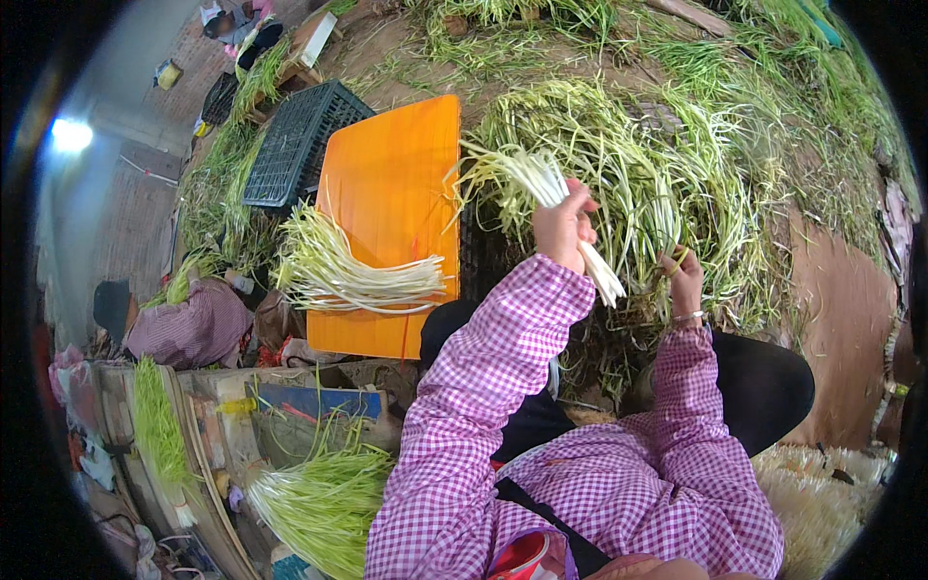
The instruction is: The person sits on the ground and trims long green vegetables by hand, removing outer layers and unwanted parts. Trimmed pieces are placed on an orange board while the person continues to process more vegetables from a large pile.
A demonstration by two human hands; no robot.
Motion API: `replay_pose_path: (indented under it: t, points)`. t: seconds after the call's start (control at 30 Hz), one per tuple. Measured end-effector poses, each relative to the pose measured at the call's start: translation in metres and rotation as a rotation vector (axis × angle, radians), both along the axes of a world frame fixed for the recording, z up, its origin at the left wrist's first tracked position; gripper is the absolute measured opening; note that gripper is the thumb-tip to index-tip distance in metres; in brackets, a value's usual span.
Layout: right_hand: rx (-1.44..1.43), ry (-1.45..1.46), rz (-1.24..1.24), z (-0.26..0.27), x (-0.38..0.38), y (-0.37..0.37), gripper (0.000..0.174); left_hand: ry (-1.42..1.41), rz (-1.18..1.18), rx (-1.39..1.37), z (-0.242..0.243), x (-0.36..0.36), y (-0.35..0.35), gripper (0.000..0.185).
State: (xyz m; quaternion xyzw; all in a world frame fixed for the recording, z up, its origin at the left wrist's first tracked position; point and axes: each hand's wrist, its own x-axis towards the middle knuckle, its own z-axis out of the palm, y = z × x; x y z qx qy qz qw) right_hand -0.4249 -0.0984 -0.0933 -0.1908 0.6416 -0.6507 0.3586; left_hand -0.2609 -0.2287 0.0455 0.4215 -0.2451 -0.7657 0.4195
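Observation:
My left hand (564,226) is closed around a bunch of white stalks (540,174), probably chives; their pale yellow-green leaves spread to the upper left and the cut ends point down. To its right, the fingertips of my right hand (684,279) pinch a thin yellow-green leaf (677,261) at the near edge of a loose heap of the same greens (602,138). Left of my hands, a bundle of pale stalks (362,272) lies across an orange board (395,167). A thin red string (406,326) hangs over the board's near edge.
A dark green plastic crate (308,145) stands behind the board. Another person (192,322) sits bent over at left; one more (246,32) is far back. Green bundles (326,500) lie at lower left. Scattered leaves cover the ground, with a brown sheet (841,333) at right.

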Motion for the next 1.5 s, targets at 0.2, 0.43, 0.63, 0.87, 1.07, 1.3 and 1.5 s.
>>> replay_pose_path:
  t: [0.2,0.43,0.63,0.87,1.07,1.3,1.5]
  points:
    - [-0.108,0.100,0.083,0.006,0.032,0.014,0.022,-0.243,-0.199,-0.088,-0.046,-0.023,0.026,0.024]
    - [0.026,0.101,0.286,0.022,0.046,0.019,0.028,-0.218,-0.290,-0.093,-0.080,-0.032,0.035,0.017]
    - [-0.032,-0.124,0.264,0.042,0.041,0.011,0.022,-0.214,-0.346,-0.122,-0.073,-0.028,0.041,0.011]
    - [-0.059,-0.050,0.180,0.040,0.042,0.003,0.012,-0.228,-0.311,-0.180,-0.070,-0.022,0.038,0.011]
    - [0.019,0.153,0.082,0.007,0.023,0.009,0.011,-0.419,-0.254,-0.066,-0.063,-0.031,0.032,0.030]
    - [0.150,0.424,0.190,-0.073,-0.023,0.030,0.021,-0.461,-0.202,-0.114,-0.050,-0.026,0.018,0.050]
    - [0.843,0.850,0.183,-0.205,-0.093,0.096,0.022,-0.328,0.018,-0.125,-0.021,-0.012,0.000,0.079]
